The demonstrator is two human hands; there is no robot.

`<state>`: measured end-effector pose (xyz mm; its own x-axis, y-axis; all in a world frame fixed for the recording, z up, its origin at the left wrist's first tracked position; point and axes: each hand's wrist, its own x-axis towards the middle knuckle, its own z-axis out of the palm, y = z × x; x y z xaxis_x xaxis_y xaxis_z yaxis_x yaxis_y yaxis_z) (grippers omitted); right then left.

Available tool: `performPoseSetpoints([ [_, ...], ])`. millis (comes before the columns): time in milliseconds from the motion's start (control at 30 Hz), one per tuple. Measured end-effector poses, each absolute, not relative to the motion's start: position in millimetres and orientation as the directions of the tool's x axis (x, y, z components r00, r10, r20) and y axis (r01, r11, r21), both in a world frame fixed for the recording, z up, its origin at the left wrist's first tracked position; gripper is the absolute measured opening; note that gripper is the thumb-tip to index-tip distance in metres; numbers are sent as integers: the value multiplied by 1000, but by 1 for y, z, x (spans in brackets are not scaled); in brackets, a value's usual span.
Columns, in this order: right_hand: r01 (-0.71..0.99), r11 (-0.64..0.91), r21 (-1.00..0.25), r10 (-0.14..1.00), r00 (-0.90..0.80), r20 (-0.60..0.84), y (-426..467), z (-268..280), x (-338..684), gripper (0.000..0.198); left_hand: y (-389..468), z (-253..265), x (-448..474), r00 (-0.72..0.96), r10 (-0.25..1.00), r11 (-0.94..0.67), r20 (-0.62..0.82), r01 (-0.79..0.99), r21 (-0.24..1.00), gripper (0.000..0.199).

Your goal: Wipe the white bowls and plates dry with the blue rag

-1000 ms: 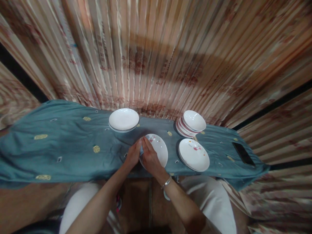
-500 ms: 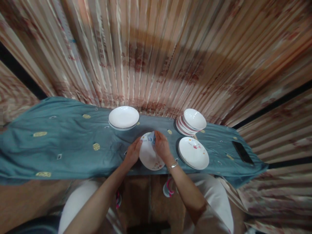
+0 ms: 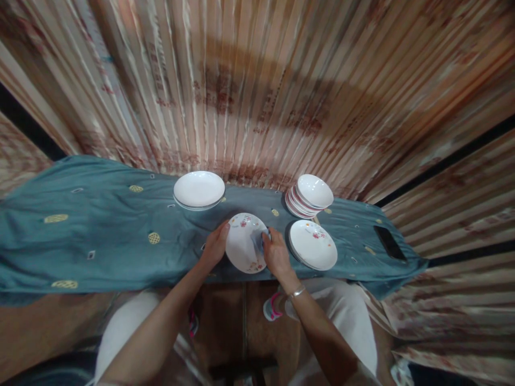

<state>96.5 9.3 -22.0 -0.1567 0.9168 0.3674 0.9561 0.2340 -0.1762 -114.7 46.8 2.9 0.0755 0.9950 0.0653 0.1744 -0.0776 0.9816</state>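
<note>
A white plate with small flower prints (image 3: 243, 249) is in front of me, near the table's front edge. My left hand (image 3: 216, 245) grips its left rim, thumb on top. My right hand (image 3: 276, 251) is closed on a bluish cloth (image 3: 258, 239), which lies against the right side of the plate's face. Most of the cloth is hidden by the fingers. Just right of that hand is a stack of flowered plates (image 3: 314, 245).
White plates (image 3: 199, 188) are stacked at the back left. A pile of bowls (image 3: 315, 191) stands at the back right. A dark phone (image 3: 389, 243) lies on the right of the teal tablecloth (image 3: 116, 236). A pleated curtain (image 3: 241, 96) hangs behind the table.
My right hand has moved with the cloth from the plate's top edge down to its right side. My left hand stays on the left rim. The whole view has shifted slightly.
</note>
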Motion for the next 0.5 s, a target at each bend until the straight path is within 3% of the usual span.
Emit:
performPoseSetpoints([
  [167,956,192,-223,927,-101,362,30,-13,78,32,43,6,-115,82,992,-109,95,197,974,57],
  [300,923,188,-337,944,-75,322,43,-11,56,37,42,5,-115,82,990,-127,112,213,969,56],
  [500,807,207,-553,923,27,385,46,-12,17,42,45,-2,-114,66,986,-165,153,229,959,53],
])
